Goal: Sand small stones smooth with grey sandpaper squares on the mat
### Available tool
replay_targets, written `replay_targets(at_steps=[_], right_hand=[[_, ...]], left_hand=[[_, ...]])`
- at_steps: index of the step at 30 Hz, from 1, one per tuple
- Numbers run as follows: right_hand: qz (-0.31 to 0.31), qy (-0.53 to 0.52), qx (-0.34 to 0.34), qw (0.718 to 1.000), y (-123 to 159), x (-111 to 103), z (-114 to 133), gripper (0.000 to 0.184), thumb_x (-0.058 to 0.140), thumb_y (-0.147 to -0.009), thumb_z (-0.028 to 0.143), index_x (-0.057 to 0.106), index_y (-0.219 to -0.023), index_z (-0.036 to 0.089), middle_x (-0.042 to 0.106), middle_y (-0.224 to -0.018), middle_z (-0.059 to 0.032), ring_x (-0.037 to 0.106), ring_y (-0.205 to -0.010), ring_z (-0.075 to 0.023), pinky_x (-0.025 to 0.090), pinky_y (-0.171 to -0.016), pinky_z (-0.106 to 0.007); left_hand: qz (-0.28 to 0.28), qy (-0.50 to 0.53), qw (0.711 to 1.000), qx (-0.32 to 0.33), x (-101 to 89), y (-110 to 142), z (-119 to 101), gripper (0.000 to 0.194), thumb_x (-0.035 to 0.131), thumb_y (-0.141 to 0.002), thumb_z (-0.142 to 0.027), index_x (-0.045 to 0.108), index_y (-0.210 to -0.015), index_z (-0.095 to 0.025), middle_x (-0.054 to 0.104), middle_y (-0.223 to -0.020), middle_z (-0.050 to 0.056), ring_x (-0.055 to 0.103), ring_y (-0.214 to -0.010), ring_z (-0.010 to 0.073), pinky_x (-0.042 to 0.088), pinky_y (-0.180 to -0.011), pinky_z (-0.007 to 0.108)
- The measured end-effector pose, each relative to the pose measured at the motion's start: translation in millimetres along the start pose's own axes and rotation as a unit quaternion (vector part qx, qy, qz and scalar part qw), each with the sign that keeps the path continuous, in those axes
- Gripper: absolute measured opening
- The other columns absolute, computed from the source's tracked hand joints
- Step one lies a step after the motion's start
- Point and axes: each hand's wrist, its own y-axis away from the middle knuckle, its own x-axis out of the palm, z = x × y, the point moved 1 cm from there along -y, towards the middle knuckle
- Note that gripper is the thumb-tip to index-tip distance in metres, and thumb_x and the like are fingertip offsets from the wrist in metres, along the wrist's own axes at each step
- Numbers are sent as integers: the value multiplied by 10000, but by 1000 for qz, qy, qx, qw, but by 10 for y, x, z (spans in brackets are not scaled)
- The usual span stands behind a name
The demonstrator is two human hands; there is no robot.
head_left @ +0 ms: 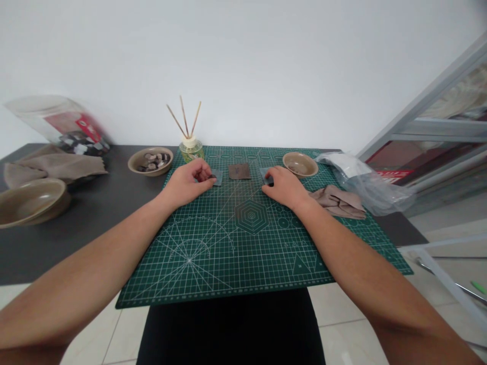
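Observation:
My left hand (pixel 190 181) is closed in a pinch, with a small dark piece (pixel 213 176) at its fingertips. Right by those fingers lies a small clear bluish square (pixel 218 178) on the green cutting mat (pixel 213 274). Across the mat, my right hand (pixel 284 185) rests with curled fingers beside a second clear square (pixel 264 174). Something dark shows between its thumb and fingers, mostly hidden. Between the hands a brown square patch (pixel 239 171) lies flat, touched by neither.
Behind my left hand stands a reed diffuser (pixel 191 147). A bowl (pixel 131 165) of dark round pieces is left of it; another bowl (pixel 314 167) sits behind my right hand. Brown cloth (pixel 338 201) and a plastic bag (pixel 375 187) lie right. Far left are cloth (pixel 53 165), a bowl (pixel 57 203) and a clear jar (pixel 34 109).

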Motion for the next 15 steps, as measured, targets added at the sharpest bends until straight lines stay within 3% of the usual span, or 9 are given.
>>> replay_targets(at_steps=[3, 10, 15], right_hand=[[3, 9, -4, 1000, 2, 28, 24, 191, 665, -925, 275, 738, -1053, 154, 750, -1161, -181, 694, -1144, -362, 534, -1070, -486], [9, 49, -4, 999, -40, 87, 111, 330, 573, -999, 311, 744, -1201, 116, 747, -1271, -217, 686, -1182, -384, 530, -1086, -507], [28, 56, -48, 997, -115, 89, 210, 529, 550, -1013, 282, 662, -1483, 66, 666, -1546, -228, 607, -1423, -407, 492, -1196, -524]], left_hand=[[1, -2, 1000, 5, 7, -5, 0, 287, 785, -746, -427, 598, -826, -224, 591, -652, -42, 534, -614, 145, 453, -625, 306], [7, -7, 1000, 9, 19, -6, -12, 300, 779, -749, -456, 602, -821, -225, 606, -665, -32, 543, -616, 150, 454, -608, 307], [14, -3, 1000, -1, 18, -9, -26, 303, 769, -739, -465, 601, -823, -227, 602, -660, -33, 537, -608, 149, 443, -599, 305]])
